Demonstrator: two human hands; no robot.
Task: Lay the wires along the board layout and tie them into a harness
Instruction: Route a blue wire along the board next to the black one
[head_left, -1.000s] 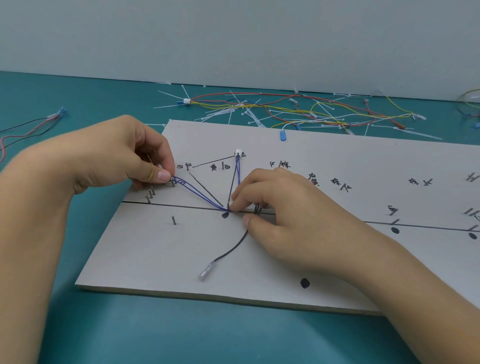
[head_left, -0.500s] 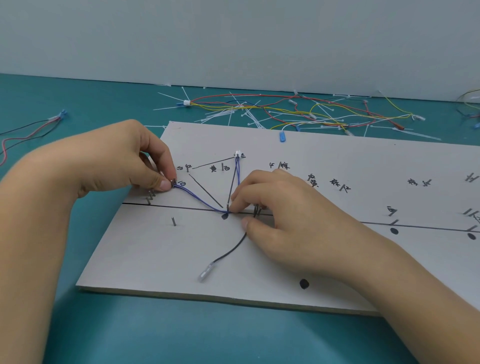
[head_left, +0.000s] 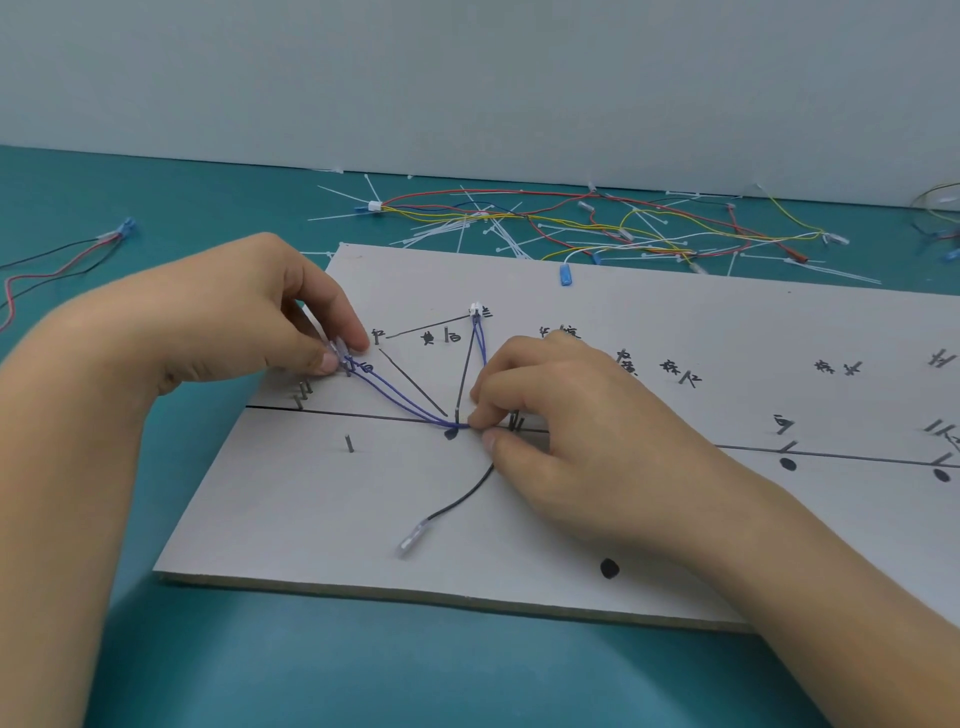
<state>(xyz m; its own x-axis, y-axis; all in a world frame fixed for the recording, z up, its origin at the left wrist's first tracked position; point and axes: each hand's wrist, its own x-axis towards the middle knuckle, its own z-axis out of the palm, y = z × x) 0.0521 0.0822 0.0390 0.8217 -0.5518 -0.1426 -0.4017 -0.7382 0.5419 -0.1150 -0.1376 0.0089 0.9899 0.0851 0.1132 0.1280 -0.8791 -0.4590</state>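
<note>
Now the left hand (head_left: 249, 322) is pinching the blue wire (head_left: 405, 401) end; the right hand (head_left: 566, 441) is pinching its bend, probably so it lies taut.

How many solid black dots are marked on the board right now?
4. One black dot sits left of the right hand, one near the board's front edge, two far right under the drawn line. The hand may hide more.
</note>
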